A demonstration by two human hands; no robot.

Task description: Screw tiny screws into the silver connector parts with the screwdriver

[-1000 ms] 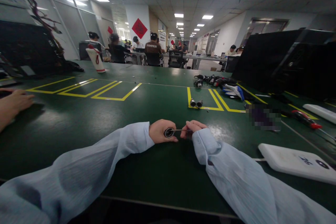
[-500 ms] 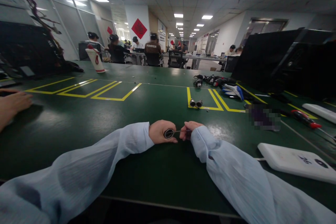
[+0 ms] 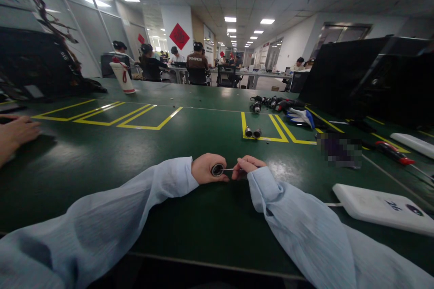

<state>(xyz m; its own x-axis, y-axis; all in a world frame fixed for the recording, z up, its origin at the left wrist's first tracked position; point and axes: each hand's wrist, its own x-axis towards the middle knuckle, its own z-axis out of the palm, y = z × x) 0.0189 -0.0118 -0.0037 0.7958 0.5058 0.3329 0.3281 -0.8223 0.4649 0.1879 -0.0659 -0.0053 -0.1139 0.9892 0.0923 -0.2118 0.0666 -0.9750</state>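
My left hand (image 3: 207, 168) is closed round a small metal cylindrical part (image 3: 217, 170), its round open end facing me. In the pinched fingers of my right hand (image 3: 247, 166) is a thin metal rod-like tool (image 3: 228, 170), whose tip reaches the mouth of the cylinder. How far the tip goes in, I cannot tell. Both hands are just above the green table (image 3: 210, 226). Beyond them, two similar metal parts (image 3: 252, 133) lie side by side within a yellow tape outline.
At right are a white power bank (image 3: 383, 210), a red-and-black screwdriver (image 3: 395, 152) and blue-white gloves (image 3: 301, 117) near a pile of dark metal parts (image 3: 271, 103). A white cup-shaped container (image 3: 124, 76) stands at back left. Another person's hand (image 3: 18, 135) rests at the left edge.
My right hand has shifted and turned slightly, with its wrist a little to the right. The tool's tip stays at the cylinder's mouth; my left hand has hardly moved.
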